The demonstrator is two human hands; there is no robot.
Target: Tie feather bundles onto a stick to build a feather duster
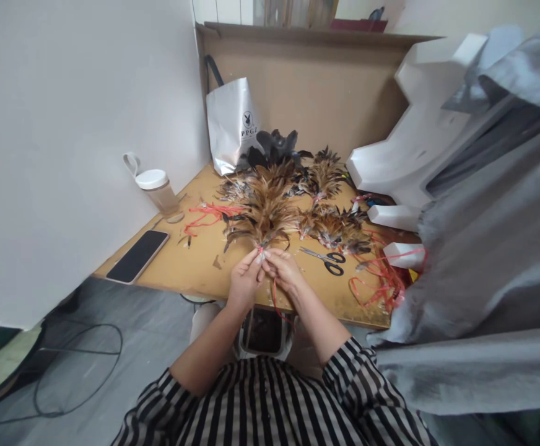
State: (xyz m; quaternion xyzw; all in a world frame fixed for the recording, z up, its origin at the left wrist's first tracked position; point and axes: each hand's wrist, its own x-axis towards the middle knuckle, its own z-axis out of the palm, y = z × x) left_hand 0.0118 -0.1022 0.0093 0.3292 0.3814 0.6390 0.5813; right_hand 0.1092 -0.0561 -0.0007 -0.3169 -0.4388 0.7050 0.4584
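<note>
Centre of the frame, left hand and right hand meet, fingers of both pinching the feather bunch by its base! Scissors on the tabletop, right of centre; phone left; bag upper left of centre.

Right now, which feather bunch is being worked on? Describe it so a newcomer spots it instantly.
On the yellowish table, near its front edge, the left hand and right hand are close together. The brown feather bunch fans out from between them, away from the striped shirt. Unlike the other feather bunches behind it and to its right, it is pinched at its base by both hands.
</note>
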